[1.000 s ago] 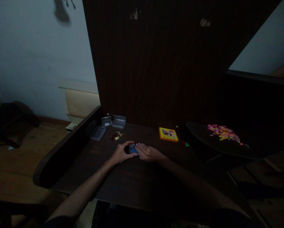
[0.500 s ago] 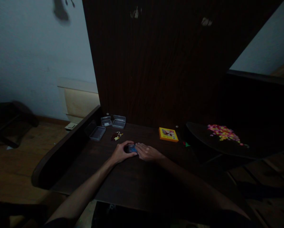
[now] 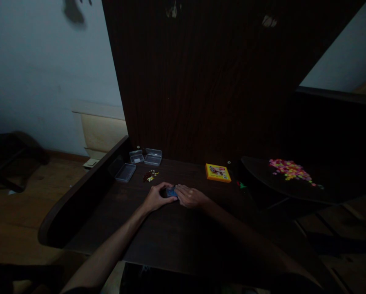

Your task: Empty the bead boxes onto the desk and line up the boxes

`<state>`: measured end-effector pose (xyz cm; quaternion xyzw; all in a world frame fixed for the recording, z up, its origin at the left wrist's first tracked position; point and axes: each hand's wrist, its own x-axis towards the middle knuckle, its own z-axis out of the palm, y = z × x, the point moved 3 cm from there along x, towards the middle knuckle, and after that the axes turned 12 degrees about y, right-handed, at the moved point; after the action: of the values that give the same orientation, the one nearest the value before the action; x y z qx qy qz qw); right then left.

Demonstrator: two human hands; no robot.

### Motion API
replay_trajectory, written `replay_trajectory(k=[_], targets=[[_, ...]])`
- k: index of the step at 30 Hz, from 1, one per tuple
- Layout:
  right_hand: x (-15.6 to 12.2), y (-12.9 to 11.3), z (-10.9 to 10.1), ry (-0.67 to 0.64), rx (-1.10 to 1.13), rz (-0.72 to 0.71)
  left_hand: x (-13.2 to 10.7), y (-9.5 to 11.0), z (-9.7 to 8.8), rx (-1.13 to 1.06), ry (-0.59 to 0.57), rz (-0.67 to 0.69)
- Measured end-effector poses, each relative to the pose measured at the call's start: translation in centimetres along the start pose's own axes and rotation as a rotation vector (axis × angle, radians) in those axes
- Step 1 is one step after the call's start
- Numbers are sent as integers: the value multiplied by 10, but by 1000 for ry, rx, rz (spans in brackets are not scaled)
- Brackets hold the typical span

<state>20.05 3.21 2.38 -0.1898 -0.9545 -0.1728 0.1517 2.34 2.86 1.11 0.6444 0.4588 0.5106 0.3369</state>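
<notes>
A small clear plastic box (image 3: 171, 191) with a bluish look lies between my two hands over the dark table. My left hand (image 3: 155, 198) curves around its left side, thumb at the near edge and fingers at the far edge. My right hand (image 3: 189, 196) lies over the right end of the box, fingers together and pressed on it, so that end is hidden. Just beyond my left hand is a small pile of dark red and pale yellow pieces (image 3: 150, 175). It is too dark to make out what is inside the box.
Open clear plastic boxes (image 3: 126, 172) stand at the table's back left. A yellow box (image 3: 218, 173) with a printed top lies right of my hands, near small red and green pieces (image 3: 241, 185). Colourful beads (image 3: 290, 170) are heaped on a shelf at right. A raised side board (image 3: 81, 192) borders the left.
The view has shifted slightly. Both hands keep nearly the same hold on the small box.
</notes>
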Motion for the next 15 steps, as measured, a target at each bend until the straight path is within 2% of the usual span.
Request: replay_trajectory(k=[9, 15], targets=[[16, -10, -12, -205, -29, 87, 0, 4, 0, 32, -19, 21], [23, -19, -10, -195, -116, 53, 1, -1, -1, -39, -40, 19]])
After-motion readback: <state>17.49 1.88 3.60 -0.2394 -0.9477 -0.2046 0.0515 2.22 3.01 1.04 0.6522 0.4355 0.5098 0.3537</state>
